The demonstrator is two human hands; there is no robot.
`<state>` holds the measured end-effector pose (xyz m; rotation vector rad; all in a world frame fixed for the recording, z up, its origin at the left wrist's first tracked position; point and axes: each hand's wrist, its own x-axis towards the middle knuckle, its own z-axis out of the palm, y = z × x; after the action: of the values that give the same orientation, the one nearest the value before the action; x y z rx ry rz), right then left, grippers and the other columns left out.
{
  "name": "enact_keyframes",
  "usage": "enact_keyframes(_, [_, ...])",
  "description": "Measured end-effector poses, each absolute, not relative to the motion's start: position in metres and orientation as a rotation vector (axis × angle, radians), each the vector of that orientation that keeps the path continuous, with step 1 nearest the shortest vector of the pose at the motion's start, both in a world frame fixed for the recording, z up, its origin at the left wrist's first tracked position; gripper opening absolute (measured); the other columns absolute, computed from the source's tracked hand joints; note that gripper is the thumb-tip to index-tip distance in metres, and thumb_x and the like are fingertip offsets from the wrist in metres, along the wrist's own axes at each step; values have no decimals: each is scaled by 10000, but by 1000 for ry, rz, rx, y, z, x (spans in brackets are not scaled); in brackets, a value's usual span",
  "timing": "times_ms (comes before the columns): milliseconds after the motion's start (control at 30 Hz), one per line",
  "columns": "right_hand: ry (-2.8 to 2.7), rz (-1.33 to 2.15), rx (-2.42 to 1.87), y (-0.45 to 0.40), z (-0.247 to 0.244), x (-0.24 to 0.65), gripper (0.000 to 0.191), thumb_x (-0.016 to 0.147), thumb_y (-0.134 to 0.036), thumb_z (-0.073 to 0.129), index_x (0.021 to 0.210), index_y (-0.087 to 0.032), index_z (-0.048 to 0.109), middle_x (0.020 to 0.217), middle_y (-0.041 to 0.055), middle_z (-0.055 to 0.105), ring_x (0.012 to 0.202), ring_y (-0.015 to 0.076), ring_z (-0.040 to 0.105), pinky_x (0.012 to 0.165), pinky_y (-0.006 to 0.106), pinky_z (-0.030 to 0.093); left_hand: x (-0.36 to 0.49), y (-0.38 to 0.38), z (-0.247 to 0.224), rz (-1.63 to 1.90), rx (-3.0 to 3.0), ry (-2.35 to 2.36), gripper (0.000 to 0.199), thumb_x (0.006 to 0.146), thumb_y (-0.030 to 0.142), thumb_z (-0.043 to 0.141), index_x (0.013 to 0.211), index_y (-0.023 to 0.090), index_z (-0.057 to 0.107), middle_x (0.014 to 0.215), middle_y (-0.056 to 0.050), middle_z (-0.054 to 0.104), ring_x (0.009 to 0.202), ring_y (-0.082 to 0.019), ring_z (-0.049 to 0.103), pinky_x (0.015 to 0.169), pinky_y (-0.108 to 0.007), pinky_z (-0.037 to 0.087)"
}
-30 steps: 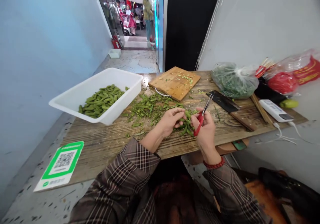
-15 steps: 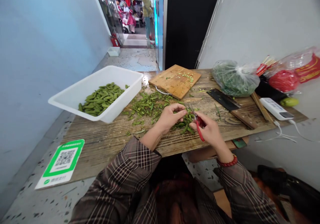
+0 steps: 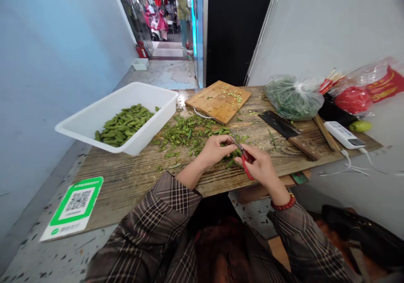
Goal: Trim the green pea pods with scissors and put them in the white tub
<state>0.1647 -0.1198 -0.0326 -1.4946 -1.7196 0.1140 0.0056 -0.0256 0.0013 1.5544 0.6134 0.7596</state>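
My left hand (image 3: 215,152) is closed in a pinch over the wooden table (image 3: 126,182); what its fingertips hold is too small to make out. My right hand (image 3: 259,165) grips red-handled scissors (image 3: 246,167), whose blades reach to the left fingertips. Green pods (image 3: 232,159) lie beneath both hands. More loose pods and trimmings (image 3: 183,136) spread to the left and beyond. At the left, a white bin (image 3: 158,123) holds a heap of green pods (image 3: 126,125).
Behind the hands lies a cutting board (image 3: 217,100) with green bits. To the right are a cleaver (image 3: 284,129), a bag of greens (image 3: 293,100) and a white power strip (image 3: 343,135). A QR code card (image 3: 75,205) is at the front left.
My left and right hands have come closer together, and the scissor blades now meet the left fingertips. The whole view has shifted slightly.
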Motion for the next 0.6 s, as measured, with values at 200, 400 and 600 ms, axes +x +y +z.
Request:
enact_keyframes(200, [-1627, 240, -1567, -126, -32, 162, 401, 847, -440, 600, 1152, -183, 648, 886, 59, 686, 728, 177, 599, 694, 301, 486, 6, -24, -1, 714, 1306, 573, 208, 713, 283, 708, 765, 130, 577, 565, 22, 575, 482, -66, 531, 466, -172, 407])
enact_keyframes(400, [-1452, 284, -1599, -130, -40, 163, 484, 807, -482, 628, 1164, -156, 630, 807, 48, 652, 666, 170, 570, 658, 309, 490, 6, -17, 0, 820, 950, 521, 250, 683, 218, 738, 785, 131, 527, 664, 13, 606, 556, -77, 604, 530, -185, 499])
enact_keyframes(600, [-1503, 245, -1547, -125, -37, 152, 463, 781, -472, 662, 1134, -174, 638, 801, 39, 636, 646, 162, 553, 625, 302, 490, 8, -22, -2, 767, 908, 469, 281, 663, 221, 767, 794, 127, 537, 662, 18, 605, 569, -83, 617, 540, -183, 509])
